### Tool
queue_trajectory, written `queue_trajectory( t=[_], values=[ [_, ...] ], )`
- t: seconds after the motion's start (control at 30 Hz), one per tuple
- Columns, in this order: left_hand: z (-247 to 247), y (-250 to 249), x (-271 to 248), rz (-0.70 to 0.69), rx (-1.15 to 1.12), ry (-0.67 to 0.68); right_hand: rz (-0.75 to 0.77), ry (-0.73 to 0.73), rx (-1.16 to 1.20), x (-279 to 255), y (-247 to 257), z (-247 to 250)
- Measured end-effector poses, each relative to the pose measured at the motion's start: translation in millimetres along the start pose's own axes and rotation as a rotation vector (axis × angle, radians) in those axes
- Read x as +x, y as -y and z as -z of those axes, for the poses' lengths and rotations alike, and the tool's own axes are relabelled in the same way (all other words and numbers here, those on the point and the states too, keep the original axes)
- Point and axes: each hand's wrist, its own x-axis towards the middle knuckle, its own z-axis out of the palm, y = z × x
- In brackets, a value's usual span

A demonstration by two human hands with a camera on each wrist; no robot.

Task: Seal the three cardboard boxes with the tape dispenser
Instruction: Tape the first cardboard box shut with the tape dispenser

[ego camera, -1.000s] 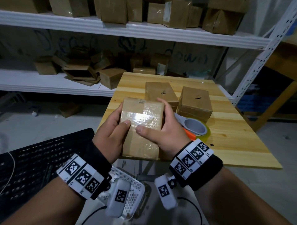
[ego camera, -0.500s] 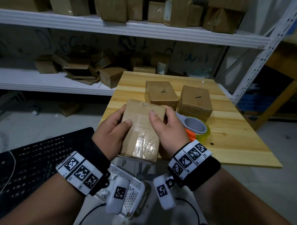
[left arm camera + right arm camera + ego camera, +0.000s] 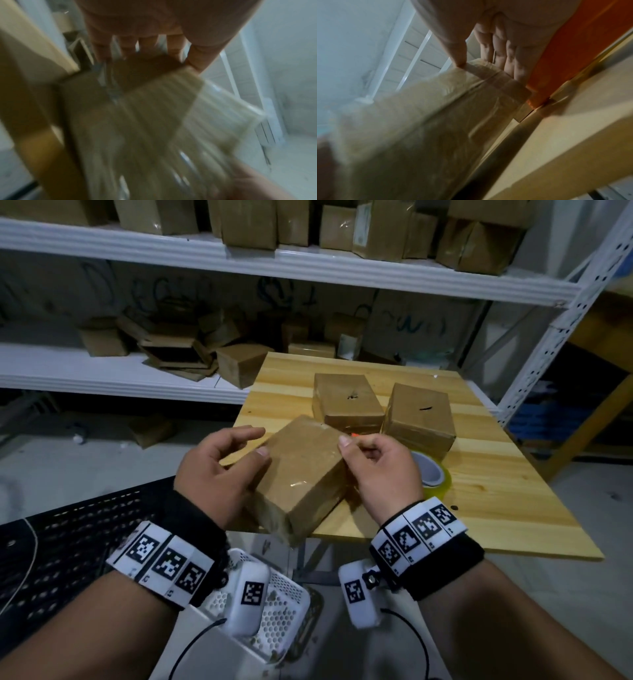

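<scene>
I hold a cardboard box wrapped in clear tape above the near edge of the wooden table; it is turned diagonally and tilted. My left hand grips its left side, thumb on top. My right hand pinches the far right corner; in the right wrist view its thumb and fingers clamp the taped end of the box. The left wrist view is blurred and shows the box under my fingers. Two more boxes stand on the table. The tape dispenser lies behind my right hand, partly hidden.
A black perforated crate sits at lower left and a white perforated basket below my wrists. White shelves with several cardboard boxes run behind the table. A metal rack upright stands at the right.
The held box has turned from lengthwise to diagonal and tilted. My right thumb left the top face and now pinches the far corner; the left hand shifted along the left side.
</scene>
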Motion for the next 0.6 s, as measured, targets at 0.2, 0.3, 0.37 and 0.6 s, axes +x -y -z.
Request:
queue_trajectory(
  t=[0.2, 0.3, 0.37, 0.6],
  values=[
    [3, -3, -6, -0.004, 0.297, 0.166, -0.017, -0.066, -0.094, 0, -4, -3],
    [3, 0, -7, -0.006, 0.395, 0.235, 0.039, -0.081, -0.144, -4, 5, 2],
    [5, 0, -5, -0.015, 0.380, 0.282, 0.101, -0.102, -0.178, -6, 14, 10],
    [20, 4, 13, -0.062, 0.342, 0.362, 0.102, -0.136, -0.317, 8, 14, 38]
  ],
)
